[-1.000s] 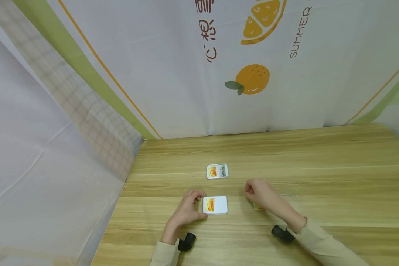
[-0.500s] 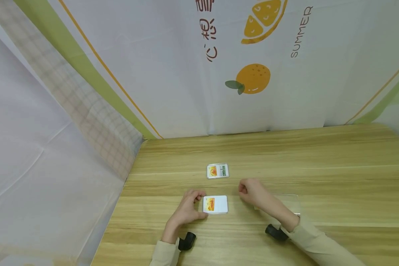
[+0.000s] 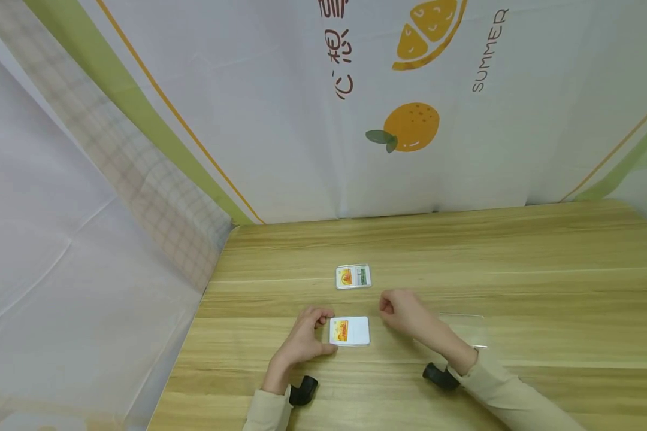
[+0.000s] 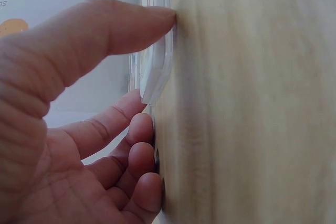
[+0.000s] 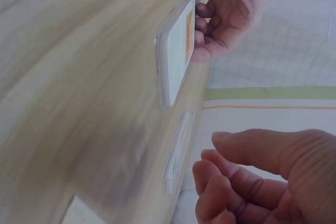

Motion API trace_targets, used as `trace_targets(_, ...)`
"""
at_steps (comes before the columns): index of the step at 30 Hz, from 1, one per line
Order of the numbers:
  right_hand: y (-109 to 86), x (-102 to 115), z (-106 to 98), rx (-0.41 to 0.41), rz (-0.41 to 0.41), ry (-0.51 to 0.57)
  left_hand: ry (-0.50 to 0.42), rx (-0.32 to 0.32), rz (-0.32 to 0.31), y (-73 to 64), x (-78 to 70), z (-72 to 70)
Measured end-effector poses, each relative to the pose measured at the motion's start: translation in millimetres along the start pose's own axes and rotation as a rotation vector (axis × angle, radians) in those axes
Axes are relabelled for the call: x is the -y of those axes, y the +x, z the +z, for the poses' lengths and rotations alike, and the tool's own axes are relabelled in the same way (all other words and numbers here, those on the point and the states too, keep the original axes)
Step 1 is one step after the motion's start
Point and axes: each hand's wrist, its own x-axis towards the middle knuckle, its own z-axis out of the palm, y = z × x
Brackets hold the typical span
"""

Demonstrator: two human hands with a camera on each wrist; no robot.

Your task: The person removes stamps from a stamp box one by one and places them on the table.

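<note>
A clear card case [image 3: 349, 331] with a white insert and an orange-yellow picture lies flat on the wooden table. My left hand [image 3: 301, 340] holds it at its left end, thumb on the near edge and index finger on the far edge; the left wrist view shows the thumb [image 4: 142, 27] against the case's side. To the right of the case, my right hand [image 3: 407, 314] hovers over the table. Its fingers are loosely curled and nothing shows between thumb and fingertips in the right wrist view. Behind lies a second clear case [image 3: 353, 276] with an orange and a green picture.
A flat transparent cover [image 3: 469, 329] lies under and beside my right forearm, partly hidden. At the lower left of the right wrist view is the corner of a pale flat piece [image 5: 81, 213]. A printed cloth [image 3: 280, 149] hangs behind the wooden table [image 3: 544, 269].
My right hand has moved left toward the held card case, away from the transparent cover. A yellow patch below that hand has gone out of sight. My left hand stays put.
</note>
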Motion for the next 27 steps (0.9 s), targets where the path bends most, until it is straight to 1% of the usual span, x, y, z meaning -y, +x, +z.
trace_targets(2, 0.7, 1.3, 0.6, 0.002, 0.001, 0.0, -0.003, 0.002, 0.0, -0.2, -0.4, -0.2)
trace_targets(9, 2.5, 7.7, 2.0, 0.021, 0.046, 0.019, -0.005, 0.004, -0.004, -1.0, -1.4, -0.6)
trace_targets(12, 3.2, 9.5, 2.5, 0.019, 0.045, 0.019, -0.002, 0.004, -0.003, -0.9, -1.8, -0.9)
trace_targets(19, 4.4, 9.9, 5.2, 0.018, 0.027, 0.028, -0.007, 0.001, 0.0, -1.0, -2.6, -1.3)
trace_targets(27, 6.2, 10.1, 8.9, 0.002, -0.03, 0.071, -0.009, 0.001, -0.003, -1.1, -3.1, -1.4)
